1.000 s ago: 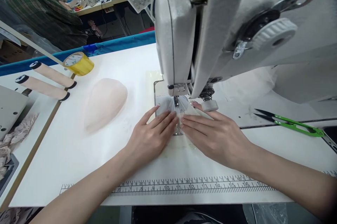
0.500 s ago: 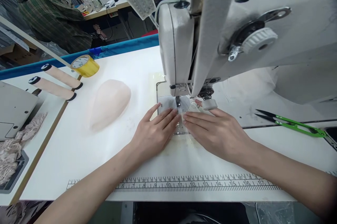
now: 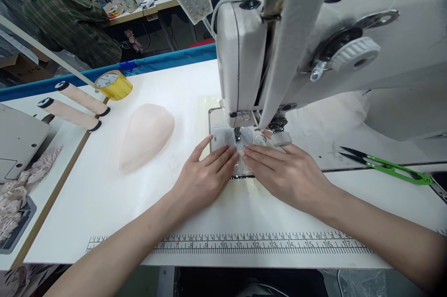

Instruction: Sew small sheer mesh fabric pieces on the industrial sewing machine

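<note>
My left hand [image 3: 204,176] lies flat on the white table, fingers stretched toward the needle plate [image 3: 225,139] of the white sewing machine [image 3: 240,55]. My right hand [image 3: 286,173] lies flat beside it, fingers pointing left, fingertips nearly touching the left ones. Both press a thin clear strip [image 3: 241,163] that runs under the presser foot [image 3: 238,135]. A white thimble-like cap [image 3: 281,139] sits at my right thumb.
A pale pink padded cup [image 3: 146,134] lies left of my hands. Yellow tape roll [image 3: 113,85] and two pink thread cones [image 3: 75,107] stand at the far left. Green thread snips [image 3: 387,166] lie at right. A printed ruler [image 3: 251,243] runs along the table's near edge. Another person [image 3: 70,17] sits behind.
Both hands have crept slightly forward toward the needle with the clear strip. The view shifted a little; nothing else on the table moved.
</note>
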Motion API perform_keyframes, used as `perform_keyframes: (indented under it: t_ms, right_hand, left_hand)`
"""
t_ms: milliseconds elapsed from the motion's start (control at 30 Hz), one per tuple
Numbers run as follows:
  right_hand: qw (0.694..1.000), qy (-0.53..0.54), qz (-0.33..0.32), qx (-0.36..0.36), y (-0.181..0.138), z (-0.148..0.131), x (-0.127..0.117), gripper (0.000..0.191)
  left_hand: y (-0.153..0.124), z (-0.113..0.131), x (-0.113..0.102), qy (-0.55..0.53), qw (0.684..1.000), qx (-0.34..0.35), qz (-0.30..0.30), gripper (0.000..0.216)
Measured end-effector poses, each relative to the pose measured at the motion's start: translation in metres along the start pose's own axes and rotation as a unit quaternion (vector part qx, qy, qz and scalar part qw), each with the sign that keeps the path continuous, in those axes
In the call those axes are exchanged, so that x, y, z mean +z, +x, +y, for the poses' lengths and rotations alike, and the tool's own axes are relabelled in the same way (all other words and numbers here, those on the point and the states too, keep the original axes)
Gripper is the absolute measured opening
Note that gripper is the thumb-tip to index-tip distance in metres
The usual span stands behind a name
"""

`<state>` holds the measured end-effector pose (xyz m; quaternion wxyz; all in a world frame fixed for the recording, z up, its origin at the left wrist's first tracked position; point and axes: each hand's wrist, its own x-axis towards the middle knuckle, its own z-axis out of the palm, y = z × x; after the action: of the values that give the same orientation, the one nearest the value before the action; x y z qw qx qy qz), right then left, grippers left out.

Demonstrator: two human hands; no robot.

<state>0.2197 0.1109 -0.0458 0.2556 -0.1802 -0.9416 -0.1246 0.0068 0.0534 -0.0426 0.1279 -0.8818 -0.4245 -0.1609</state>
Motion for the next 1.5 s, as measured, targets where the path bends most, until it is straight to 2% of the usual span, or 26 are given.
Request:
perform_keyframes:
  t_ms: [233,467,633,900,1100,1300,1500]
  right_hand:
    - [1.0,-0.016,0.006,0.003,0.002,0.003,0.006,0.026]
    - [1.0,-0.021,0.014,-0.008,-0.001,-0.003,0.003,0.024]
    - [0.999,-0.03,0.02,0.002,0.002,-0.003,0.005,0.022]
    - [0.998,-0.054,-0.002,0.036,0.006,0.004,0.013,0.025]
    - [0.997,-0.054,-0.029,0.048,0.007,0.004,0.01,0.04]
    - [0.998,-0.034,-0.013,0.052,0.005,0.002,0.008,0.038]
    - [0.997,-0.041,-0.033,0.056,0.006,0.005,0.01,0.04]
  left_hand:
    - [0.003,-0.004,0.004,0.016,1.0,-0.019,0.01,0.03]
    - [-0.002,0.008,-0.004,0.006,1.0,0.006,0.007,0.032]
    - [-0.001,0.005,-0.001,0.012,1.0,0.0,0.002,0.033]
    - [0.005,-0.004,0.004,0.0,0.999,-0.033,-0.014,0.037]
    - [0.005,0.001,-0.001,0.012,0.999,-0.044,0.001,0.033]
    - [0.001,0.003,-0.001,0.008,0.999,-0.046,0.004,0.035]
    - [0.002,0.0,0.001,-0.005,0.998,-0.061,0.013,0.034]
